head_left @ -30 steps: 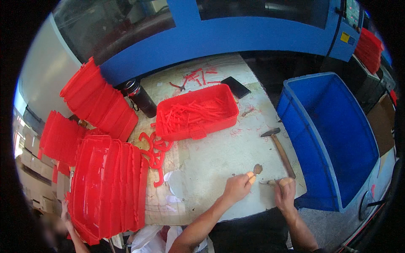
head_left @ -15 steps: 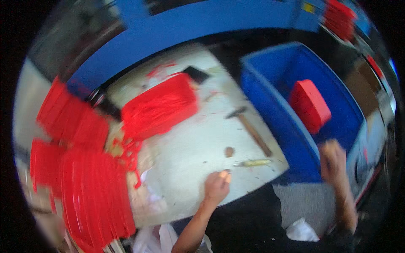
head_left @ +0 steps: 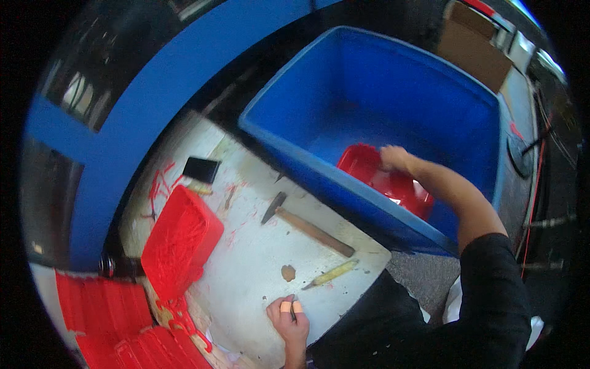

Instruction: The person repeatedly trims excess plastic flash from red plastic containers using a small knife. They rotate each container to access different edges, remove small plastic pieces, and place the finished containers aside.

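Observation:
My right hand (head_left: pixel 398 160) reaches down into a large blue bin (head_left: pixel 362 184), its fingers curled at the edge of a red plastic tub (head_left: pixel 359 161). That tub lies in the bin with its shiny hollow showing. Over the near edge of the white worktable (head_left: pixel 246 258), my left hand (head_left: pixel 290 321) is closed, with pale orange coverings on two fingers. A small dark thing shows between those fingers, too small to name. Beyond it lie a yellowish pointed hand tool (head_left: pixel 332 274), a brown lump (head_left: pixel 288 273) and a wooden-handled hammer (head_left: pixel 314 231).
A red tub (head_left: pixel 184 237) full of red scraps stands on the table's left side. Stacked red plastic pieces (head_left: pixel 104 307) fill the lower left. A black block (head_left: pixel 201 170) and red shavings lie at the back. A brown cardboard box (head_left: pixel 473 46) stands beyond the bin.
My view has swung toward the bin. The red tub, tilted above the bin before, now lies lower inside it. My right hand has moved from the bin's near side to the tub.

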`<state>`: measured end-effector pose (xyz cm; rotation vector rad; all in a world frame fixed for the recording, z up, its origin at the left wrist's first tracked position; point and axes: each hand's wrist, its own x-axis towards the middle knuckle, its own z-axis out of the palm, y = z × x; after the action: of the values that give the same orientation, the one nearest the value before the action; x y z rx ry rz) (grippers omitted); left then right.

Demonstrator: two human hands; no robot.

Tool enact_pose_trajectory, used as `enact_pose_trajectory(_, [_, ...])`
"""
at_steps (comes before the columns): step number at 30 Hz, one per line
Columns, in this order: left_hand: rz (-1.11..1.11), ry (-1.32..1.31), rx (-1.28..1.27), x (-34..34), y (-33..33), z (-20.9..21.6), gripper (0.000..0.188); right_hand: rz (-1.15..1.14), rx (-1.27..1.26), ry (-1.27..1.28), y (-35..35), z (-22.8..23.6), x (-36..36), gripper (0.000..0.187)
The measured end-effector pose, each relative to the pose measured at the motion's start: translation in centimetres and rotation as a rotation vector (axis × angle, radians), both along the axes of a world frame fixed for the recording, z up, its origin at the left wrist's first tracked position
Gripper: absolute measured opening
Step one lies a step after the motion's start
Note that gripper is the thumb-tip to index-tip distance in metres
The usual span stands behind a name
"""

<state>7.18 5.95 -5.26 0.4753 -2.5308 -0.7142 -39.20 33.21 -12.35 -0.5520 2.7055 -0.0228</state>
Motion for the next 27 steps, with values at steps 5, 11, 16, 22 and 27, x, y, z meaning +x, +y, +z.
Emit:
enact_pose_trajectory(5, [0.018,0.001,0.008,-0.4,-0.2,0.3,0.02,-0.073,-0.194,-0.162,6.7,-11.6,0.6,0.045])
enact_pose_trajectory(11, [0.029,0.031,0.044,-0.2,-0.6,0.4,0.022,0.15,0.201,0.08,9.3,-12.5,-5.6,0.036])
enact_pose_trajectory(16, [0.007,-0.009,0.041,0.3,-0.5,0.1,0.024,0.579,0.437,0.686,3.9,4.3,-8.8,0.038])
enact_pose_trajectory(22, [0.008,0.125,0.193,0.5,-0.5,0.9,0.035,0.368,0.201,1.283,0.0,35.2,-3.0,0.037])
enact_pose_trajectory(27, [-0.12,0.401,0.528,-1.2,-1.2,8.9,0.075,0.62,-0.486,1.297,-5.8,45.9,12.4,0.04])
